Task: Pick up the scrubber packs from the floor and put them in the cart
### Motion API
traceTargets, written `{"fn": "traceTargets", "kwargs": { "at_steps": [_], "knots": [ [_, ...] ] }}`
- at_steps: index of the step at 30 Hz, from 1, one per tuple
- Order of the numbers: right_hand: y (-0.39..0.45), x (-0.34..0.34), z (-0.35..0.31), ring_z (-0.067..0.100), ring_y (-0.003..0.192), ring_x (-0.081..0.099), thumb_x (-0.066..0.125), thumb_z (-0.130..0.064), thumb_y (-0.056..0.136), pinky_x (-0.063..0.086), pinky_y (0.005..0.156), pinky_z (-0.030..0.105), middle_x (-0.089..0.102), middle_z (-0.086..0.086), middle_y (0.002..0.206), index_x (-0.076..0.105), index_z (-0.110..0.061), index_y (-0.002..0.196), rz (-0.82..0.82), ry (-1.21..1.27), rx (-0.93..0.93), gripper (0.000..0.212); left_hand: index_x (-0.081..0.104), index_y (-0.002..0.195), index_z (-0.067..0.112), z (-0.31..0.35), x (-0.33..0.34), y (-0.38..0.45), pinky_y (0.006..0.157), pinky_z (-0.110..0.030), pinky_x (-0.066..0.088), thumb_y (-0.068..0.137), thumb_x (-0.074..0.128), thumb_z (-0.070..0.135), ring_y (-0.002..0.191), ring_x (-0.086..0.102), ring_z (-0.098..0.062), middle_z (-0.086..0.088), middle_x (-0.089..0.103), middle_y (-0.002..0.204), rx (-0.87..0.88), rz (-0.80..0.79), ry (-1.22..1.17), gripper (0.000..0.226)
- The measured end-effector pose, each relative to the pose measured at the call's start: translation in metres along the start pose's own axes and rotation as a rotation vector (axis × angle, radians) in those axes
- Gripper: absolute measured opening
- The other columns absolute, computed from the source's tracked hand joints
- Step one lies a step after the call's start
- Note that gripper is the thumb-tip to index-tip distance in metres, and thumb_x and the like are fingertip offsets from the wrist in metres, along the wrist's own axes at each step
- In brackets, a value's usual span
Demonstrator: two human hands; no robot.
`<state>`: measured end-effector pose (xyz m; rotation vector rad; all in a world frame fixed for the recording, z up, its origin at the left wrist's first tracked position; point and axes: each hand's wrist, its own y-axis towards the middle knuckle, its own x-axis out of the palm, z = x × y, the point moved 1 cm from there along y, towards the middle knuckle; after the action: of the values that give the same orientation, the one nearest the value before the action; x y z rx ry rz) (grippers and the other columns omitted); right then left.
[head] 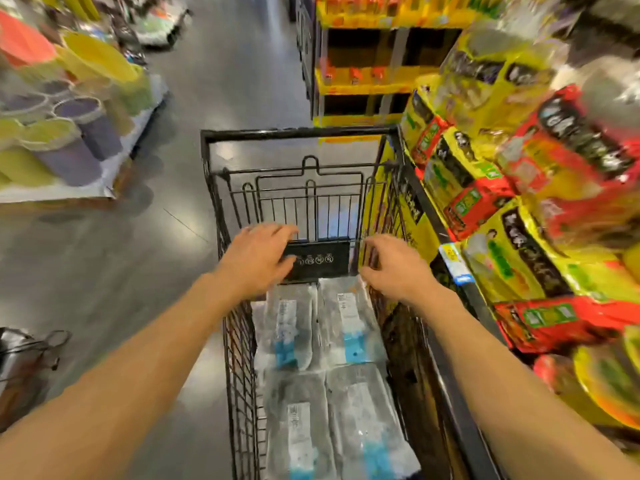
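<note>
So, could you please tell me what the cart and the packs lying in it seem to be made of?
The cart looks like black-coated metal wire: thin dark bars form an open grid. The packs look like clear, glossy plastic film with white and blue labels; the wrap shines and wrinkles, though blur hides detail.

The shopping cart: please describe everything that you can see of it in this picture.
The shopping cart is black wire mesh with a thicker black frame rail along the top. It stands upright on the grey aisle floor, close to the shelf of yellow and red packets on its right. A folding wire child seat with a black flap bearing white icons sits across it. Four clear scrubber packs with blue marks lie flat in the basket. The left hand reaches over the flap; the right hand hovers beside it.
</note>
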<state>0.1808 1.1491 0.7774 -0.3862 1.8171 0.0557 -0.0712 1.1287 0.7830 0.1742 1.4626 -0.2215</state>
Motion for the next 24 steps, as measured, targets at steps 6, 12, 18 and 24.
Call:
{"fn": "traceTargets", "kwargs": {
  "at_steps": [6,12,18,24],
  "knots": [
    [-0.059,-0.064,-0.035,0.028,0.156,0.021,0.057,-0.058,0.096,0.021,0.125,0.040,0.027,0.011,0.168,0.032,-0.018,0.160,0.094,-0.048,0.051,0.080,0.032,0.158,0.016,-0.003,-0.065,-0.024,0.119,-0.049,0.036,0.101,0.052,0.046,0.146,0.041,-0.028,-0.008,0.043,0.159,0.082,0.041,-0.068,0.068],
    [-0.136,-0.089,-0.060,0.029,0.160,0.007,0.048,-0.070,0.095,0.010,0.128,0.046,0.009,0.009,0.173,0.016,-0.019,0.164,0.160,-0.113,0.239,0.091,0.021,0.162,0.021,0.022,-0.092,-0.039,0.125,-0.049,0.025,0.100,0.053,0.052,0.155,0.026,-0.027,-0.010,0.027,0.168,0.324,0.001,-0.069,0.077],
    [-0.256,-0.087,-0.073,0.032,0.158,0.013,0.051,-0.072,0.091,0.016,0.127,0.044,0.010,0.012,0.172,0.018,-0.018,0.164,0.275,-0.069,0.544,0.096,0.020,0.163,0.020,0.096,-0.113,-0.062,0.125,-0.045,0.024,0.099,0.048,0.059,0.155,0.024,-0.025,-0.010,0.027,0.168,0.660,-0.016,-0.035,0.080],
    [-0.438,-0.060,-0.098,0.029,0.159,0.012,0.051,-0.068,0.094,0.018,0.127,0.044,0.012,0.010,0.172,0.015,-0.022,0.165,0.391,-0.022,0.936,0.091,0.032,0.159,0.020,0.229,-0.123,-0.149,0.117,-0.045,0.036,0.088,0.038,0.076,0.145,0.042,-0.032,-0.011,0.042,0.160,1.089,-0.033,-0.036,0.090]
  ]
}}
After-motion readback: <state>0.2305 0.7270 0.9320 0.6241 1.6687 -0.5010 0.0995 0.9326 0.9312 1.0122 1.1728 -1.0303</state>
